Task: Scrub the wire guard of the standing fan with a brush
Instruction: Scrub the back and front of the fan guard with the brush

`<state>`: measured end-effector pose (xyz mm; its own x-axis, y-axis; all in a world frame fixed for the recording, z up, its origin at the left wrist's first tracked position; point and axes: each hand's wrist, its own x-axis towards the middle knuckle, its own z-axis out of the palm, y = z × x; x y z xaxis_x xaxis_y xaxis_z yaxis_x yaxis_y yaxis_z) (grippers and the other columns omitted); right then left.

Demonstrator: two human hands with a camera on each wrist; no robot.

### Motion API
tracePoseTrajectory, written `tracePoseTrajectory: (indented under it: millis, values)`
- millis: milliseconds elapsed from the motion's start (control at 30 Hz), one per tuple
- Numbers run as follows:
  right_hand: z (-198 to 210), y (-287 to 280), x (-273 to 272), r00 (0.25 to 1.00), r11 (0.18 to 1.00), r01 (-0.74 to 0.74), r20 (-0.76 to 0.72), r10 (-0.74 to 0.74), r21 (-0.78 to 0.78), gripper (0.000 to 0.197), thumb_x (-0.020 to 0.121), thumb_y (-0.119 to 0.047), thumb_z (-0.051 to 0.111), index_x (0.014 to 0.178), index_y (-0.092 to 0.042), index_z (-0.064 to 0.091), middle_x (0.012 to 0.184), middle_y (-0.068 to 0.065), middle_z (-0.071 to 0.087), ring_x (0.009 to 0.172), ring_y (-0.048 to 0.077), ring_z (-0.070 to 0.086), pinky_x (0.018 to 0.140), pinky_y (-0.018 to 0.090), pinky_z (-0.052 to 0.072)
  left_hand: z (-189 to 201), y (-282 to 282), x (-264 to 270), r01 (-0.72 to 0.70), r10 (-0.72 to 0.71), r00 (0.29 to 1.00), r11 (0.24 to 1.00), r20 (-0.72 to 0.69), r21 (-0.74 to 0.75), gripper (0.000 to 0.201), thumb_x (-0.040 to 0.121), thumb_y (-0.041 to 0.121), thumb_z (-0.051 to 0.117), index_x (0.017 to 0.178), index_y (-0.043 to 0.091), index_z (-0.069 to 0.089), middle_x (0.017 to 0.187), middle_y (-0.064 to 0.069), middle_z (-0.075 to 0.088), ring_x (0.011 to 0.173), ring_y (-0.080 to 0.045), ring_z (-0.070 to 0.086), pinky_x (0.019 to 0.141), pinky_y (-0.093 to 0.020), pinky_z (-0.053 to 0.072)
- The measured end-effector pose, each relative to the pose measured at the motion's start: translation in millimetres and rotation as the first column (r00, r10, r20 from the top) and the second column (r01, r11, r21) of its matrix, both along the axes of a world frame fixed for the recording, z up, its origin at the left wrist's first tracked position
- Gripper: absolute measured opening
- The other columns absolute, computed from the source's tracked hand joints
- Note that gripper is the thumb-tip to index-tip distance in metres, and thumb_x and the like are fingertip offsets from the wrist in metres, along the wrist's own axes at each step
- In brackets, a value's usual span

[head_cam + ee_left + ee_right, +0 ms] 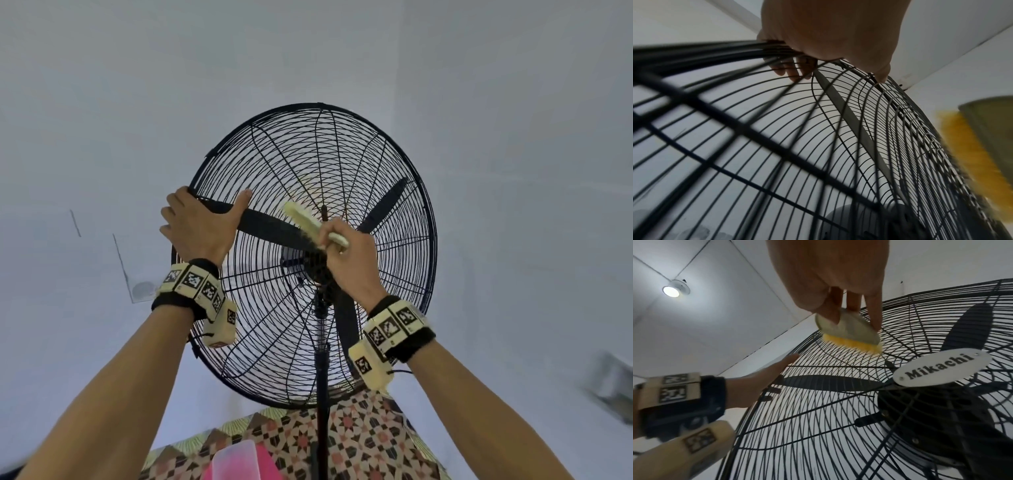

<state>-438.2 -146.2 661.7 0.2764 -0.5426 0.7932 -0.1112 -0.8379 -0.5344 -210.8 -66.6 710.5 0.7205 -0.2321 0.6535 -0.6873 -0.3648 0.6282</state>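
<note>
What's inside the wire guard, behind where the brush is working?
Inside the guard, three dark blades and the motor hub show through the wires. The right hand and brush cover part of the hub in the head view.

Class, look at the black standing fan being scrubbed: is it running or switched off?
Off, it appears: the dark blades behind the black wire guard show sharp, separate outlines in the head and right wrist views.

Bare forearms, no sleeves. Black strap (416, 344) round right wrist, ringed with cream blocks (394, 325) bearing black-and-white square markers; cream camera housing (368, 365) beneath, thin black cable trailing. Left wrist likewise: black strap (174, 303), marker blocks (193, 281), cream housing (221, 325).
</note>
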Motion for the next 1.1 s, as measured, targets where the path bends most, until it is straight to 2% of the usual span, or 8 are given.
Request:
tracePoseTrajectory:
  millis: [133,267,467,633,733,867,1000,1100]
  values:
    - [-13.3,-11.7,2.6,0.975,0.984,0.179,0.135,-0.178,0.003,0.027,0.093,0.005,0.063,0.092,-0.022,0.064,0.116,0.007,0.075,0.056,0.003,0.060,0.040,0.016,0.045,0.5,-0.7,-4.4,0.010,-0.010,1.000,1.000,0.004,-0.006,0.127,0.069,0.104,0.038,0.141,0.001,0.043,0.138,-0.017,0.051,0.126,-0.040,0.048,0.103,-0.059,0.040]
    - [-50.8,-9.6,7.6,0.997,0.996,0.062,-0.045,-0.065,-0.070,0.027,0.089,0.008,0.064,0.089,-0.019,0.065,0.136,0.009,0.065,0.058,-0.008,0.055,0.040,0.009,0.041,1.9,-0.7,-4.0,0.009,-0.009,1.000,1.000,-0.004,-0.006,0.126,0.070,0.102,0.041,0.143,0.000,0.042,0.139,-0.018,0.050,0.128,-0.040,0.046,0.105,-0.059,0.037]
    - [-28.0,-22.5,-20.3,0.983,0.988,0.154,0.098,-0.156,0.024,0.028,0.093,0.004,0.063,0.089,-0.024,0.064,0.119,-0.002,0.073,0.062,0.013,0.067,0.041,0.030,0.052,1.1,0.8,-6.7,0.018,-0.018,1.000,1.000,0.004,-0.012,0.127,0.068,0.104,0.040,0.142,0.001,0.042,0.138,-0.018,0.050,0.127,-0.040,0.047,0.104,-0.059,0.038]
    - [-51.4,-14.6,-4.7,0.994,0.993,0.096,-0.039,-0.099,-0.066,0.027,0.088,0.009,0.065,0.087,-0.018,0.064,0.133,0.003,0.067,0.059,-0.009,0.053,0.041,0.007,0.039,1.8,1.3,-7.1,0.017,-0.017,1.000,1.000,-0.005,-0.011,0.126,0.068,0.103,0.040,0.141,0.001,0.042,0.138,-0.018,0.050,0.127,-0.040,0.047,0.104,-0.059,0.038]
    - [-48.0,-13.1,-18.3,0.997,0.999,0.043,-0.055,-0.044,-0.020,0.030,0.091,0.007,0.063,0.085,-0.023,0.061,0.119,0.006,0.074,0.055,0.001,0.059,0.041,0.014,0.040,0.2,2.6,-1.9,0.016,-0.016,1.000,1.000,-0.015,-0.006,0.127,0.068,0.104,0.040,0.142,0.000,0.042,0.139,-0.018,0.049,0.128,-0.041,0.046,0.105,-0.060,0.038]
    - [-33.4,-24.5,-24.3,0.982,0.988,0.151,0.111,-0.153,0.027,0.028,0.093,0.005,0.061,0.088,-0.022,0.063,0.119,-0.003,0.074,0.066,0.013,0.068,0.043,0.032,0.054,-1.4,1.4,-2.8,0.022,-0.022,1.000,1.000,-0.006,-0.006,0.127,0.068,0.104,0.039,0.141,0.001,0.042,0.138,-0.018,0.050,0.128,-0.041,0.046,0.105,-0.060,0.038]
    - [-54.8,-18.7,-8.9,0.993,0.991,0.117,-0.004,-0.118,-0.064,0.027,0.089,0.007,0.065,0.085,-0.020,0.064,0.128,0.000,0.071,0.054,-0.004,0.058,0.042,0.011,0.042,0.2,1.0,-2.9,0.012,-0.012,1.000,1.000,-0.013,-0.007,0.126,0.068,0.104,0.039,0.141,0.001,0.042,0.138,-0.018,0.050,0.128,-0.041,0.046,0.105,-0.060,0.038]
    - [-62.6,-15.2,-17.1,0.996,0.999,0.031,-0.082,-0.034,-0.044,0.029,0.089,0.008,0.063,0.084,-0.020,0.063,0.125,0.001,0.072,0.052,0.002,0.057,0.042,0.012,0.039,-0.8,1.9,1.2,0.015,-0.015,1.000,1.000,-0.013,-0.007,0.125,0.070,0.102,0.042,0.142,0.000,0.041,0.140,-0.019,0.049,0.129,-0.041,0.045,0.106,-0.061,0.037]
